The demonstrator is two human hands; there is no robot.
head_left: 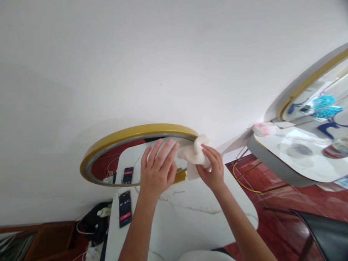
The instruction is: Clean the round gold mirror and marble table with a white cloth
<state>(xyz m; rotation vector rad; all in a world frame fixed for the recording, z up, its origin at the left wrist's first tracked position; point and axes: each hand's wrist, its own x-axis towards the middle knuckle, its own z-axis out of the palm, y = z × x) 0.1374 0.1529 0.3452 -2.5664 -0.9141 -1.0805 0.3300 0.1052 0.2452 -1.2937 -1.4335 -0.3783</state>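
Observation:
A mirror with a gold rim [139, 130] leans by the white wall, its lower edge over a white marbled table [192, 214]. My left hand [158, 167] lies with fingers spread against the mirror's face and holds nothing. In my right hand [212, 165], a crumpled white cloth or tissue [194, 152] is pinched at the mirror's right end, over the gold rim. The cloth hides that part of the rim. A phone [125, 209] showing a timer lies on the table, left of my left forearm.
To the right stands another white table [296, 150] with a pink and white packet [264, 129], a jar [343, 147] and a second gold-rimmed mirror [313, 78]. A black chair [334, 231] is at lower right. Cables and a black bag [99, 222] lie at lower left.

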